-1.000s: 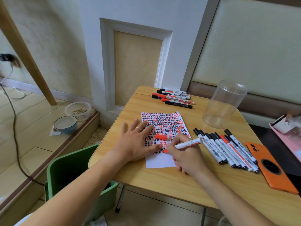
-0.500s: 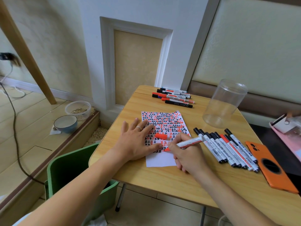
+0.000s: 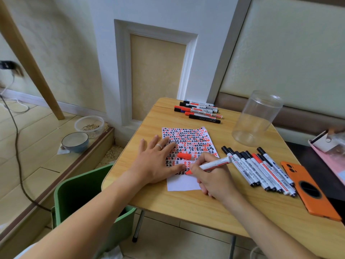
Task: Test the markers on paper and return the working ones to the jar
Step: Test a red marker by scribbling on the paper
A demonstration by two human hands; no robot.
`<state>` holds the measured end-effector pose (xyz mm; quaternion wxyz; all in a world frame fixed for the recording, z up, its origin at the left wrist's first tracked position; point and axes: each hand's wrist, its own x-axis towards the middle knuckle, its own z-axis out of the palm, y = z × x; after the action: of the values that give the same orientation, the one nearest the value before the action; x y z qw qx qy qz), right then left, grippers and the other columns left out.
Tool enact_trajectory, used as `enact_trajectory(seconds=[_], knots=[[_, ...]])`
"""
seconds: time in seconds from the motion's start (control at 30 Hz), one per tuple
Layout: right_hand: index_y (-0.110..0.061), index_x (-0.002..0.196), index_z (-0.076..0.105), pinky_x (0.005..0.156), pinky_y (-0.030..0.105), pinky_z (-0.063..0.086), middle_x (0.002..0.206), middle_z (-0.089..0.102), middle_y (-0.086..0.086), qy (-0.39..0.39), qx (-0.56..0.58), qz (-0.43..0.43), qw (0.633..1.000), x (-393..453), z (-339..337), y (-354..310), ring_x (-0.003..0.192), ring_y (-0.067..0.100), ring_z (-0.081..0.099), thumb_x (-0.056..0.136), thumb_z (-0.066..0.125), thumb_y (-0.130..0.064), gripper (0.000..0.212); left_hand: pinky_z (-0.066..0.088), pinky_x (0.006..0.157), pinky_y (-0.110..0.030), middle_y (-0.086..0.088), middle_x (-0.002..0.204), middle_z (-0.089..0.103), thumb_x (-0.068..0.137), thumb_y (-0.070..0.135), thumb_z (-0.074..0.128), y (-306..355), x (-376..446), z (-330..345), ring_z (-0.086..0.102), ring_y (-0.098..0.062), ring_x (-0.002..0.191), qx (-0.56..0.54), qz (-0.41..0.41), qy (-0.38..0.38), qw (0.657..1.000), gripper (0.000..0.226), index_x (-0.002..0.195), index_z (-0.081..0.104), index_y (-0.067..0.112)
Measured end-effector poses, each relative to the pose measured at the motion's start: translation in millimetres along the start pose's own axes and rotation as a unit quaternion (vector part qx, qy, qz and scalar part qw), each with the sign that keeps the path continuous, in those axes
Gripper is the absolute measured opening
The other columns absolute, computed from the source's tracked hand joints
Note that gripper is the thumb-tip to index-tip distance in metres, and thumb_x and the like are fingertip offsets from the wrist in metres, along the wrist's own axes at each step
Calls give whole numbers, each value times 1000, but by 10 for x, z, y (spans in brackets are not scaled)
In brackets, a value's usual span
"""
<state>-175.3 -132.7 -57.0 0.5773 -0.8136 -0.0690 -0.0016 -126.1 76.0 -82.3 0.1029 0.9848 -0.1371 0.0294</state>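
right hand (image 3: 212,176) grips an uncapped red marker (image 3: 211,165), its tip on the paper (image 3: 188,146) near the tabletop's (image 3: 186,202) front edge. left hand (image 3: 158,163) lies flat with fingers spread, pressing on the paper's left side. a red cap (image 3: 184,156) rests on the paper between the hands. a row of capped markers (image 3: 257,169) lies just right of the writing hand, an orange phone (image 3: 309,191) beyond it. more markers (image 3: 199,111) sit at the back edge. the clear jar (image 3: 255,118) stands toward the back right corner with nothing inside.
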Motion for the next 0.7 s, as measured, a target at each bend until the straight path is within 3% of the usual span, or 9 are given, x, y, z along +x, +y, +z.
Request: enact_trajectory(seconds=[0.5,0.6,0.7], knots=[[-3,84,52,36,20,28,54,51,12,26,-18,21,999,30,-6,32,36,23,44,96,66,-16,23,-6,122,-62,5,170,11,70,97,15,5,11,-44,-6,-19,157,-25,-3,-6,1000,108,160,19,38],[-7,82,53,36,19,27,54,52,10,30,-11,29,999,27,-17,24,37,23,45,96,65,-17,21,-8,122,-60,2,170,13,80,92,28,25,18,-81,-6,-18,157,-49,6,7,999,93,159,22,42],[-6,84,54,36,21,28,57,54,8,42,32,48,997,32,-59,15,38,20,47,98,62,-19,20,-4,123,-57,5,167,23,94,73,42,103,30,-94,2,-15,157,-69,43,50,995,63,152,35,48]])
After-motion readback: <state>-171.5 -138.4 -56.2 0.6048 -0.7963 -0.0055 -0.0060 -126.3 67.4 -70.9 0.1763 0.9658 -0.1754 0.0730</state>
